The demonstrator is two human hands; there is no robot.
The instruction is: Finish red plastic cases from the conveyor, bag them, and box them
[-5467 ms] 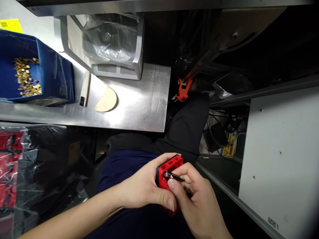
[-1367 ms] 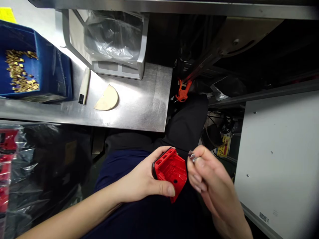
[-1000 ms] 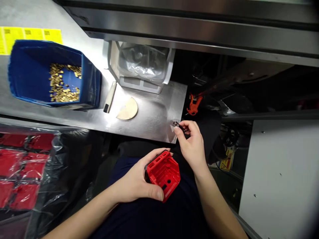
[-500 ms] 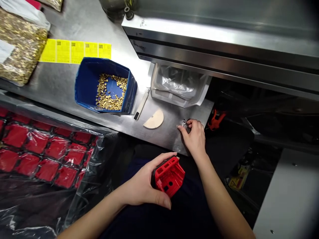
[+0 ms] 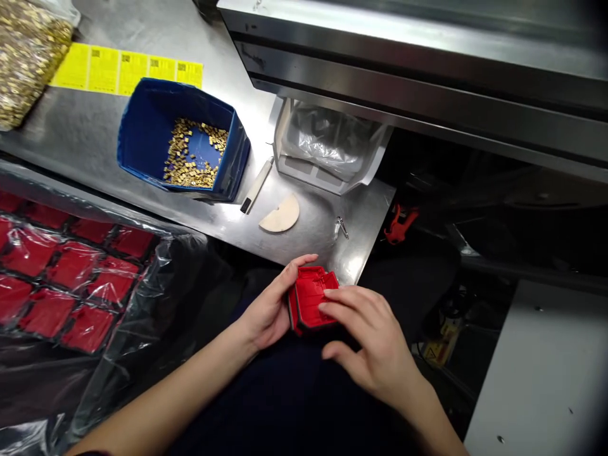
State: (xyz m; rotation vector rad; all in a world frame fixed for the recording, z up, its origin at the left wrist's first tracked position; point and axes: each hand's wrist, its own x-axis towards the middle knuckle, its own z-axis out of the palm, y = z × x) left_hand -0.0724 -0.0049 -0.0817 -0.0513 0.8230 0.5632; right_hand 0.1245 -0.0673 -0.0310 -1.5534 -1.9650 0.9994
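A red plastic housing with black edging [image 5: 311, 297] is held above my lap, its hollow side facing up. My left hand [image 5: 270, 307] grips it from the left, fingers behind and under it. Over its right side is my right hand [image 5: 373, 335], with fingers apart and fingertips at the housing's right wall; whether they touch it I cannot tell. On the metal table beyond lies a small nail clipper-like metal tool [image 5: 342, 227]. Left of that are a pale half-round disc [image 5: 280, 214] and a white pen-shaped tool with a dark end [image 5: 257, 185].
A blue bin [image 5: 237, 158] holds small brass pieces. Behind the disc stands a pale bin [image 5: 308, 174] with clear plastic bags. Yellow labels [image 5: 104, 69] and a bag of brass parts [image 5: 28, 57] lie at left. Wrapped red parts [image 5: 76, 266] fill a plastic-lined container. A metal housing [image 5: 380, 76] overhangs the table.
My right hand has let go of the small metal tool on the table and come to the red housing. The housing has been turned in my left hand. The view has shifted.
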